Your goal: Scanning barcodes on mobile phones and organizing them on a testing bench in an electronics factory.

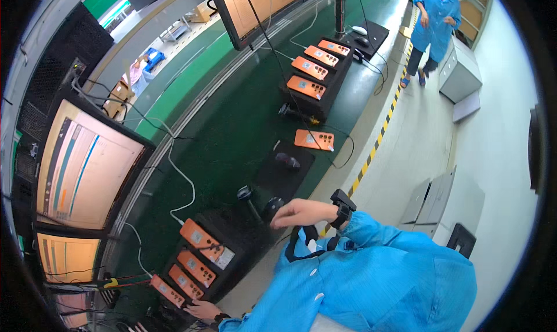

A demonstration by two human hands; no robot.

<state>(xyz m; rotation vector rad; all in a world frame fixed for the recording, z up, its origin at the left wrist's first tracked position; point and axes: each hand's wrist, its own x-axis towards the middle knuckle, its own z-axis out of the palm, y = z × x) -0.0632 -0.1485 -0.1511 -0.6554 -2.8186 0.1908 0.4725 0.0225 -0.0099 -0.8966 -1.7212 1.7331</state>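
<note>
Several orange phones with dark round camera lenses lie in a row on a black stand (232, 239) at the lower left. My left hand (203, 310) is low in the picture, fingers stretched out beside the lower end of an orange phone (185, 281). Farther up the row is a larger orange phone (201, 239) with a white label by it. My right hand (301, 212) is over the bench edge, fingers curled together; what they hold, if anything, is hidden. Just past its fingertips is a black rounded object (273, 206), and left of that a black scanner-like device (246, 194).
A second black stand (326, 97) carries several orange phones, and a single orange phone (314, 140) lies nearer. A dark mouse (287, 161) rests on a black mat. Monitors (87, 163) line the left. Cables cross the green bench. A person in blue (436, 18) stands in the aisle.
</note>
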